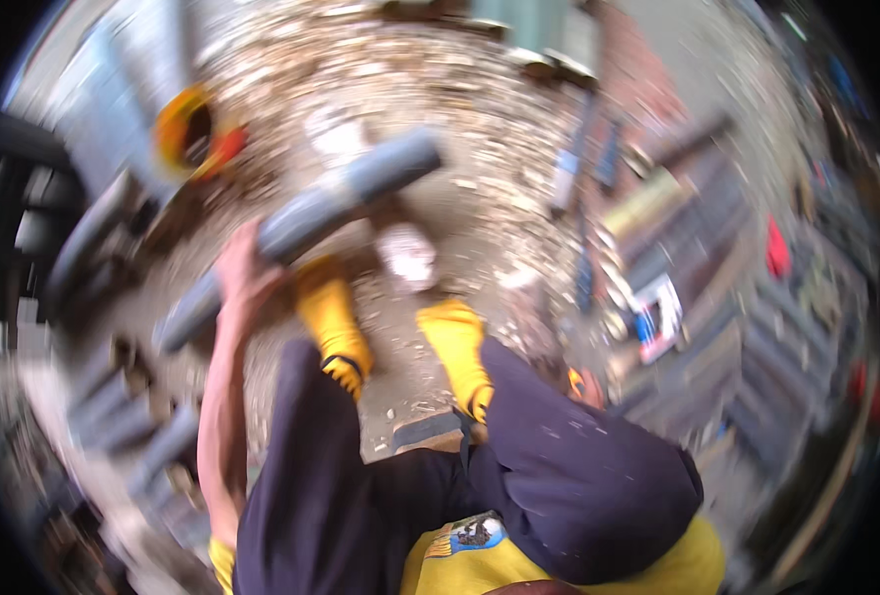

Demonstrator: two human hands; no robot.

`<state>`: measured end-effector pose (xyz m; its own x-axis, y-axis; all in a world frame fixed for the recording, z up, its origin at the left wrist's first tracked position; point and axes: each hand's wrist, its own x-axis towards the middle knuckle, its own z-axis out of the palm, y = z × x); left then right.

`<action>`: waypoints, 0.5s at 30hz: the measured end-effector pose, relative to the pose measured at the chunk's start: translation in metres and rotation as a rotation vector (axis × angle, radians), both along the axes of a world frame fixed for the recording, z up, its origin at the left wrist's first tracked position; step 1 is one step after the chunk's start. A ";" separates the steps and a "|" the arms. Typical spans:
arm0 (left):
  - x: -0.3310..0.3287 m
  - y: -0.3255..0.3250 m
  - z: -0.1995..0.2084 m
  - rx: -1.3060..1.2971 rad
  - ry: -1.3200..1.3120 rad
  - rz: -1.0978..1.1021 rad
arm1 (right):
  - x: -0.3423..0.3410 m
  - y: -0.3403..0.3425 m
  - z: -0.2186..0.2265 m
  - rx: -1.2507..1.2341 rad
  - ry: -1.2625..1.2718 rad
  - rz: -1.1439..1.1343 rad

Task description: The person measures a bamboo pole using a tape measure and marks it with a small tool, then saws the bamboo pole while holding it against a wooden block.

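At the far left a round yellow-orange object (pixel 187 129) shows, blurred. The left hand (pixel 245 273) is wrapped around a long grey pipe (pixel 306 223) — smooth, round, held slanting above the debris-strewn ground (pixel 410 89). Below it stand two yellow rubber boots (pixel 336 327) under dark trousers (pixel 559 466). The right hand cannot be seen — its state I cannot tell.

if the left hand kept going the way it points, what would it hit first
The left hand reaches up and forward and is already on the grey pipe, so that comes first. Beyond it lies littered ground; blur makes depth uncertain.
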<state>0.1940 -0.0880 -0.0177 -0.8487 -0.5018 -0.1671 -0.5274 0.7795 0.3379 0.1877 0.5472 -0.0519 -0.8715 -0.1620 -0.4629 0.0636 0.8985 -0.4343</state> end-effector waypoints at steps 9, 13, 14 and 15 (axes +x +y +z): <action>-0.019 0.080 0.043 0.860 0.356 0.005 | -0.102 -0.126 0.061 -0.180 0.446 0.176; -0.018 0.114 0.023 1.615 0.073 0.056 | -0.113 -0.278 0.089 -0.398 0.095 0.441; -0.016 0.117 0.014 1.689 0.111 0.096 | -0.105 -0.312 0.089 -0.455 0.078 0.469; -0.015 0.115 0.018 1.793 0.171 0.160 | -0.098 -0.347 0.107 -0.433 0.054 0.551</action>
